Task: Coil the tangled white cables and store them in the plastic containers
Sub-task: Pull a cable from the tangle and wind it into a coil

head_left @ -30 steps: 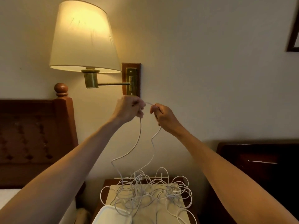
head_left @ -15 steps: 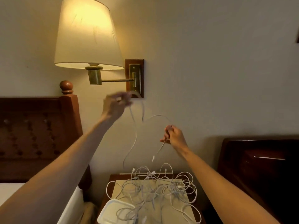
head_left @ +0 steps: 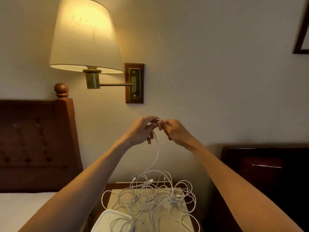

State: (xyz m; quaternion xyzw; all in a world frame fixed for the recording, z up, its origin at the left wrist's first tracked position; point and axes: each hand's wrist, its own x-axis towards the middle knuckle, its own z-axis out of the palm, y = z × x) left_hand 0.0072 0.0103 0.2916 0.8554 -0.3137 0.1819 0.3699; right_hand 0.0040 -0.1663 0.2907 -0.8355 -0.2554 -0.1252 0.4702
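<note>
White cable (head_left: 157, 153) pinched by left hand (head_left: 142, 131) and right hand (head_left: 175, 130) above the cable tangle (head_left: 150, 196)

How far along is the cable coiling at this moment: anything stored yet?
Done: nothing visibly; no coiled cable shows in the plastic container, though only its corner is in view. In hand: the left hand and right hand pinch one white cable raised above the nightstand, its lower end trailing into the pile. Left: the tangled cables, uncoiled.
</note>
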